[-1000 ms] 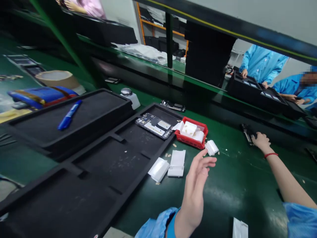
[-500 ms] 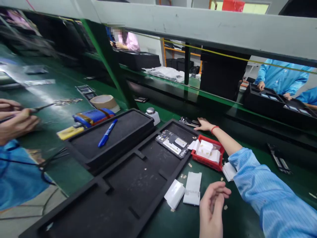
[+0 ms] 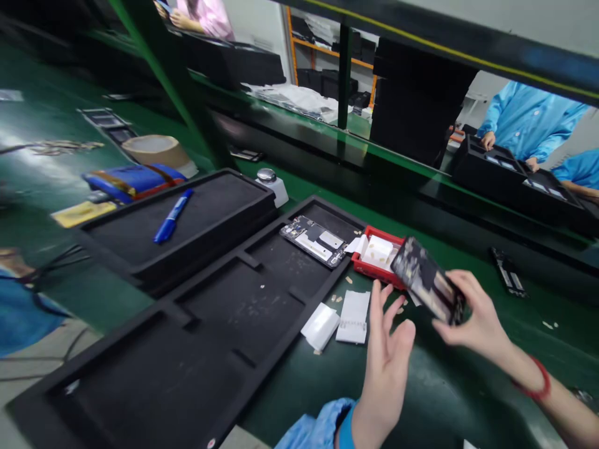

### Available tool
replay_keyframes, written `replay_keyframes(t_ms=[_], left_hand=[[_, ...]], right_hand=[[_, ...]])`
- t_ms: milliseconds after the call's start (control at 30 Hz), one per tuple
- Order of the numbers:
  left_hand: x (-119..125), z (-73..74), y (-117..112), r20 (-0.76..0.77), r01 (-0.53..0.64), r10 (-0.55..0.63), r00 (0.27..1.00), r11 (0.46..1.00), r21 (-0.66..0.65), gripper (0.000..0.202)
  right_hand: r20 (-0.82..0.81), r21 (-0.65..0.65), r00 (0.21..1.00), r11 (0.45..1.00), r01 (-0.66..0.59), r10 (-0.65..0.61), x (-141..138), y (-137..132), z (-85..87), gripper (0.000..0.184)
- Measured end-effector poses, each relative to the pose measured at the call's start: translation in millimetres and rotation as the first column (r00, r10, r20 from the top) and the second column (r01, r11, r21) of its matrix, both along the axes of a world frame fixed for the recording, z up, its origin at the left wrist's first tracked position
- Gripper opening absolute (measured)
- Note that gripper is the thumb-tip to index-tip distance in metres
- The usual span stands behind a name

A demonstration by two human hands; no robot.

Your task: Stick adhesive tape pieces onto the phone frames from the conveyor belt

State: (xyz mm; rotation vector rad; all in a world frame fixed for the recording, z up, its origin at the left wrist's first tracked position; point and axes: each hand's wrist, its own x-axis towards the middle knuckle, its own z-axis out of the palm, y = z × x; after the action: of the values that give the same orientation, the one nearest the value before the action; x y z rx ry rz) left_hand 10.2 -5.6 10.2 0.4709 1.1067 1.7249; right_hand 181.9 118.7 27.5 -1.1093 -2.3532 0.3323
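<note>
My right hand [image 3: 477, 315], with a red band at its wrist, grips an opened phone [image 3: 428, 280] by its lower right end. The phone is tilted in the air over the bench, its inner parts showing but blurred. My left hand [image 3: 386, 349] is raised just below and left of it, fingers apart, holding nothing. Behind the held phone stands a red box [image 3: 374, 270] containing white paper with small tan pieces. Another opened phone [image 3: 316, 240] lies in the far compartment of the black tray [image 3: 234, 362].
White paper packets [image 3: 353, 317] and small tan pieces lie between tray and hands. Another phone part [image 3: 508, 272] rests at right. A blue marker [image 3: 173, 216] lies on a stacked black tray [image 3: 210, 218], near a dispenser bottle [image 3: 274, 186] and tape roll [image 3: 154, 149]. Co-workers sit beyond.
My right hand has picked up the opened phone from behind the red box and drawn it toward me. My left hand has spread its fingers and risen near it. The view has shifted.
</note>
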Motion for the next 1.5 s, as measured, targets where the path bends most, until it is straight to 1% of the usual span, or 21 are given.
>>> replay_keyframes(t_ms=[67, 133, 167, 200, 267, 333, 400, 433, 467, 567, 633, 700, 800, 900, 967, 1067, 1167, 1233, 1333, 1433, 1500], left_hand=[[0, 0.5, -1, -0.077, 0.05, -0.05, 0.996, 0.999, 0.009, 0.055], [0, 0.1, -1, -0.188, 0.088, -0.077, 0.979, 0.995, 0.055, 0.043], [0, -0.6, 0, -0.261, 0.114, -0.085, 0.962, 0.988, 0.1, 0.039], [0, -1.7, 0, -0.342, 0.141, -0.083, 0.936, 0.979, 0.15, 0.037], [1, -4.7, 2, -0.489, 0.188, -0.058, 0.871, 0.957, 0.221, 0.04], [4, -8.5, 4, -0.557, 0.191, -0.019, 0.83, 0.949, 0.252, 0.046], [7, -12.4, 5, -0.554, 0.141, 0.039, 0.832, 0.95, 0.278, 0.054], [8, -14.1, 5, -0.55, 0.094, 0.089, 0.83, 0.95, 0.296, 0.055], [8, -15.5, 5, -0.549, 0.042, 0.146, 0.823, 0.948, 0.316, 0.051], [6, -16.5, 3, -0.561, -0.095, 0.293, 0.775, 0.93, 0.355, 0.022], [2, -13.8, 1, -0.57, -0.12, 0.322, 0.756, 0.924, 0.363, 0.01], [-3, -8.7, -1, -0.592, -0.106, 0.326, 0.737, 0.921, 0.376, 0.003], [-9, -0.8, -4, -0.627, -0.078, 0.337, 0.703, 0.912, 0.402, 0.007], [-10, 2.7, -6, -0.643, -0.111, 0.377, 0.667, 0.903, 0.415, 0.009], [-10, 2.9, -6, -0.653, -0.126, 0.394, 0.647, 0.9, 0.418, 0.011], [-9, 2.4, -7, -0.672, -0.118, 0.396, 0.626, 0.9, 0.42, 0.011], [-10, 2.1, -7, -0.694, -0.097, 0.399, 0.599, 0.897, 0.432, 0.01], [-11, 1.7, -7, -0.71, -0.078, 0.406, 0.576, 0.892, 0.446, 0.01], [-13, 1.0, -7, -0.73, -0.063, 0.411, 0.546, 0.889, 0.454, 0.011], [-12, 0.8, -7, -0.739, -0.075, 0.416, 0.53, 0.891, 0.448, 0.011], [-11, 0.6, -7, -0.74, -0.085, 0.423, 0.523, 0.89, 0.449, 0.011]], right_hand=[[-0.049, -0.019, 0.996, 0.997, -0.076, 0.075, 8, -44, -8.4, 0.072], [-0.097, -0.039, 0.991, 0.995, -0.093, 0.089, 6, -64, -10.9, 0.072], [-0.136, -0.04, 0.988, 0.996, -0.078, 0.072, 2, -67, -9.5, 0.068], [-0.189, -0.032, 0.981, 0.998, -0.06, 0.053, -3, -67, -6.6, 0.06], [-0.309, -0.024, 0.951, 0.999, -0.036, 0.027, -16, -62, 1.6, 0.036], [-0.41, -0.038, 0.912, 0.998, -0.045, 0.026, -31, -56, 9.2, 0.013], [-0.483, -0.067, 0.875, 0.995, -0.071, 0.03, -45, -55, 13.9, 0.002], [-0.512, -0.079, 0.859, 0.994, -0.081, 0.03, -51, -55, 15.3, 0.003], [-0.534, -0.091, 0.845, 0.992, -0.089, 0.027, -55, -56, 16.4, 0.005], [-0.57, -0.116, 0.822, 0.989, -0.094, 0.011, -65, -62, 20.4, 0.005], [-0.57, -0.142, 0.822, 0.985, -0.099, 0.0, -69, -66, 24.6, 0.005], [-0.561, -0.172, 0.828, 0.979, -0.112, -0.004, -73, -70, 29.4, 0.004], [-0.546, -0.208, 0.838, 0.969, -0.135, -0.001, -75, -74, 35.0, 0.006], [-0.535, -0.222, 0.844, 0.959, -0.177, 0.032, -74, -75, 37.5, 0.009], [-0.53, -0.206, 0.846, 0.959, -0.193, 0.056, -73, -73, 37.9, 0.006], [-0.532, -0.163, 0.841, 0.963, -0.214, 0.097, -71, -67, 39.5, 0.004], [-0.502, -0.109, 0.842, 0.952, -0.286, 0.196, -68, -60, 45.5, 0.004], [-0.429, -0.052, 0.857, 0.939, -0.34, 0.286, -66, -55, 51.7, 0.005], [-0.259, 0.018, 0.879, 0.912, -0.409, 0.4, -63, -51, 59.1, 0.005], [-0.142, 0.093, 0.891, 0.902, -0.421, 0.431, -65, -49, 57.9, 0.008], [-0.116, 0.197, 0.898, 0.896, -0.398, 0.425, -67, -48, 52.2, 0.01]])
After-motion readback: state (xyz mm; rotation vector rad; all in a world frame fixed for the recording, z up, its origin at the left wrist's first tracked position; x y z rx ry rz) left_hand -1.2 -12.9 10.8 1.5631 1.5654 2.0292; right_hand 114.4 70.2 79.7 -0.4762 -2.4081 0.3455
